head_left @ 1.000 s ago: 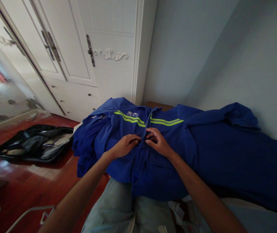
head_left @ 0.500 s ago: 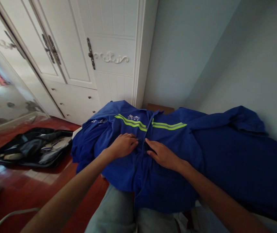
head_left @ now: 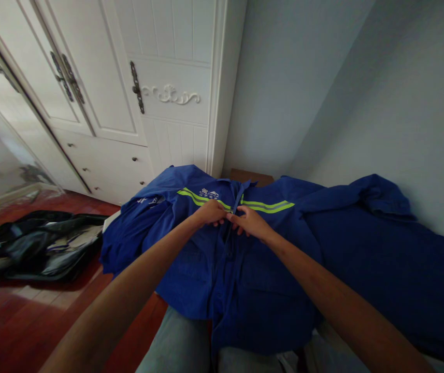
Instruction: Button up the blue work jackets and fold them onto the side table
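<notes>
A blue work jacket [head_left: 276,269] lies spread out in front of me, its collar away from me. Yellow-green reflective strips cross the chest, and a white logo sits above the left-hand strip. My left hand [head_left: 214,211] pinches the front edge of the jacket just below that strip. Close beside it, fingertips almost meeting, my right hand [head_left: 249,221] grips the other side of the front opening. The small spot between the fingers is partly hidden, so I cannot make out a button there. Below the hands the front placket hangs in folds.
An open black suitcase [head_left: 43,243] with clothes in it lies on the red wooden floor [head_left: 51,321] at left. A white wardrobe [head_left: 175,140] stands behind, beside a grey-blue wall [head_left: 284,77]. A brown box edge [head_left: 252,177] shows behind the collar. My knees are below the jacket.
Both hands have moved up the jacket front towards the reflective strips and come together. Their fingers have closed on the front edges. The view has shifted slightly to the right.
</notes>
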Demonstrator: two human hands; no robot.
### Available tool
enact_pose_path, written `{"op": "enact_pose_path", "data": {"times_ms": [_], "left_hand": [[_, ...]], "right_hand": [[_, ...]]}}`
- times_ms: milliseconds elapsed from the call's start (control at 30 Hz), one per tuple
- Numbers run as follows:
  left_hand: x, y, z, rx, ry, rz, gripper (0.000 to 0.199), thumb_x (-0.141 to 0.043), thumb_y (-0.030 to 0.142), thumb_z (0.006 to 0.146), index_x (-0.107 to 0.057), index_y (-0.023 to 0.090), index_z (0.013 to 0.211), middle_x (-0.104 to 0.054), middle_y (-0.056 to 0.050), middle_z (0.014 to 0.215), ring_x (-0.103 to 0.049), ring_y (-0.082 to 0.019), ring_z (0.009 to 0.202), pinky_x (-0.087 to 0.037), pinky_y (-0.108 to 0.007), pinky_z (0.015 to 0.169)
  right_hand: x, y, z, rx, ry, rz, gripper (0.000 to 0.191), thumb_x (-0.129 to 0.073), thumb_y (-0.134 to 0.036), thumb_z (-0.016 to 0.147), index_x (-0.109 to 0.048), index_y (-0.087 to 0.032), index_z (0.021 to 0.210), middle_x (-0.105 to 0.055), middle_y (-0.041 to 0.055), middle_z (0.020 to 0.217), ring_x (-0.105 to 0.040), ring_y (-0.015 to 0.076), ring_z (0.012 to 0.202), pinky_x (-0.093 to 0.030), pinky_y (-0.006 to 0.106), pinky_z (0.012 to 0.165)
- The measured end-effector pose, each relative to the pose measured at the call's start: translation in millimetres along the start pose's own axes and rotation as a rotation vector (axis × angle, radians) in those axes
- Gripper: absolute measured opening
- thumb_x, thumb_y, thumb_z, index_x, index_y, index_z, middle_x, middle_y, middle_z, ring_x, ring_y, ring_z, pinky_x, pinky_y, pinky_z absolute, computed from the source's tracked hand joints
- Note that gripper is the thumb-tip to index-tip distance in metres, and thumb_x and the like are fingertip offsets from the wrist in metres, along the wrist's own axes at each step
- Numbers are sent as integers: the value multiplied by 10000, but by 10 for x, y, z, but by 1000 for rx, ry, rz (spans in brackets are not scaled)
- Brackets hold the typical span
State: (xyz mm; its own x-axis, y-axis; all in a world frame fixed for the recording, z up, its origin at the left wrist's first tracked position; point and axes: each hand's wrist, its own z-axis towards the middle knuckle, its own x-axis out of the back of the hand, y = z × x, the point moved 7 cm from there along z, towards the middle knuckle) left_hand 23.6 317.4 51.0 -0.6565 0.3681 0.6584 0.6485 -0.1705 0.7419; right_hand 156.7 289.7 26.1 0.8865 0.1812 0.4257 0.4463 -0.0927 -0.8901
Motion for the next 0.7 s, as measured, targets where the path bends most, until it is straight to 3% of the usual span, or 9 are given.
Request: {"op": "enact_pose_path", "data": {"times_ms": [167, 300, 433, 567, 700], "left_hand": [[-184, -88, 47, 114, -65, -566, 295, -621, 400, 837, -561, 153, 687, -629, 0, 579, -575, -89, 458, -366, -187, 418], [-264, -205, 18, 78, -132, -643, 366, -643, 481, 812, -564, 146, 688, -632, 0, 576, -586, -93, 465, -391, -188, 423], [-239, -280, -32, -24, -190, -722, 347, -731, 456, 721, -624, 131, 777, -655, -7, 632, -610, -104, 513, -442, -205, 468], [-200, -278, -80, -113, -145, -692, 375, -790, 441, 665, -656, 125, 815, -654, -9, 656, -595, -97, 537, -441, -210, 496], [-291, -298, -81, -136, -100, -610, 370, -807, 411, 643, -630, 139, 820, -611, 22, 611, -548, -97, 517, -418, -214, 492]], "right_hand": [[103, -36, -56, -79, 67, 136, 791, -706, -172, 762, -320, -109, 1449, -670, 17, 728, -606, 114, 502, -383, 158, 343], [117, -59, -101, -123, 86, 212, 775, -688, -131, 708, -360, -83, 1409, -637, 4, 685, -599, 118, 520, -423, 170, 366], [136, -128, -96, -26, 171, 307, 661, -635, -147, 666, -439, -106, 1296, -576, -43, 647, -556, 81, 514, -448, 158, 420], [175, -155, -99, 82, 269, 333, 615, -603, -223, 651, -468, -129, 1243, -520, -73, 624, -492, 55, 488, -414, 145, 422], [175, -116, -72, 184, 228, 338, 563, -599, -271, 654, -530, -143, 1198, -477, -77, 608, -466, 51, 498, -411, 146, 445]]}}
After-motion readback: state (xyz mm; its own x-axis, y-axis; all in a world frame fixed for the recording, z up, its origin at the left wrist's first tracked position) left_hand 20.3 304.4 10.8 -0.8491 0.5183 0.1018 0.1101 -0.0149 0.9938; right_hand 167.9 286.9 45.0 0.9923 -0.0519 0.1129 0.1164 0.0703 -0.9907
